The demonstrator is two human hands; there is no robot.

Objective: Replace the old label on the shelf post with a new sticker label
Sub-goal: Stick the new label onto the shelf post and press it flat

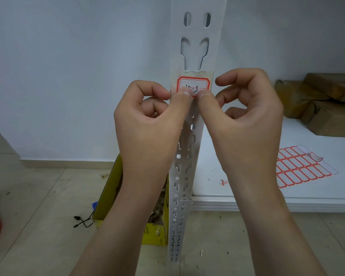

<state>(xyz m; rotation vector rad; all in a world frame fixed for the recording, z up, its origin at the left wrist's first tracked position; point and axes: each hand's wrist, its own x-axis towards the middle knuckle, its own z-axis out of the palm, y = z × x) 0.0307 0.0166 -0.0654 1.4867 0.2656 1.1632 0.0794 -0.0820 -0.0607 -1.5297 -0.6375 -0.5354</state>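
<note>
A white slotted shelf post [195, 36] stands upright in the middle of the view. On it sits a red-bordered label [193, 84] with black handwriting, under a strip of clear tape. My left hand [147, 124] has its thumb pressed on the label's lower left edge and its index fingertip at the post's left edge. My right hand [247, 120] presses its thumb on the lower right edge, with its curled fingers beside the post's right edge. Both thumbs hide the label's bottom border. A sheet of blank red-bordered stickers [301, 166] lies on the white shelf board [247, 202] to the right.
A crumpled peeled label [315, 156] rests on the sticker sheet, and a red scrap [223, 182] lies on the shelf board. Brown wrapped parcels [327, 104] are stacked at the back right. A yellow box [112, 188] stands on the tiled floor left of the post, next to a black cord [82, 222].
</note>
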